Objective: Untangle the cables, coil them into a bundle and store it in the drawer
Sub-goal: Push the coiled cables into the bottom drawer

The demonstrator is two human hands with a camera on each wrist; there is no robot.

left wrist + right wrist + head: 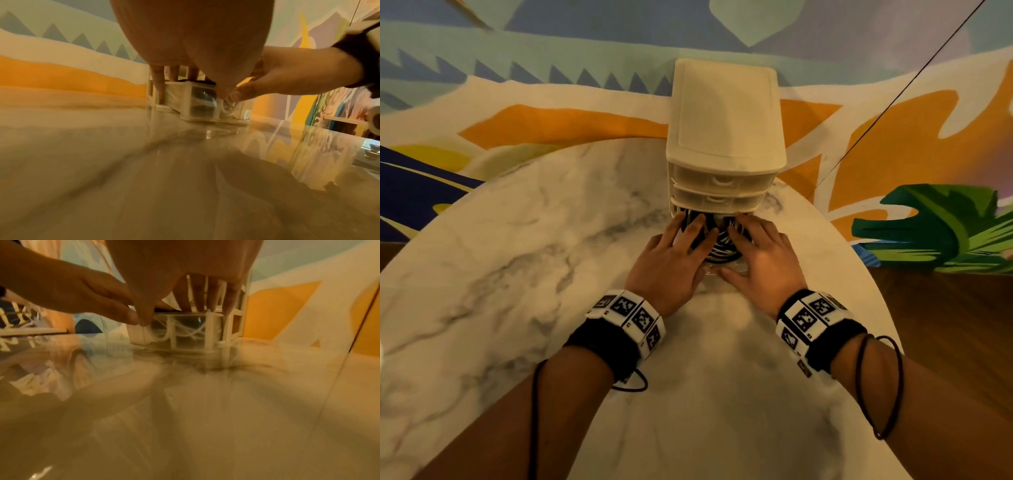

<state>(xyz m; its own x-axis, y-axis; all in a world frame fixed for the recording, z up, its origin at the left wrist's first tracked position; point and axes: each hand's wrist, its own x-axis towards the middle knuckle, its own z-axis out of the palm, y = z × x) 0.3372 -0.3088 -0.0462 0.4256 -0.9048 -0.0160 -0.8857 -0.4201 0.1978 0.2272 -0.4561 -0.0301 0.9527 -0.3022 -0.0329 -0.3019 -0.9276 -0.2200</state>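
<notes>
A small white drawer unit (726,113) stands at the far side of the marble table (534,240). Its bottom drawer (714,273) is pulled out toward me, with a coiled bundle of black and white cables (722,248) inside. My left hand (674,260) and right hand (760,253) lie side by side on the bundle, fingers straight and pressing down, thumbs at the drawer's front. In the left wrist view the drawer (197,100) is clear-walled, and a white cable (226,108) loops at its front. The right wrist view shows white cables (185,332) through the drawer wall (189,342).
The two upper drawers (717,181) are closed. A painted mural wall (551,126) stands right behind the unit. A thin black line (893,102) slants down the wall at the right. The table's rounded edge (873,274) drops to a wooden floor (945,325) on the right.
</notes>
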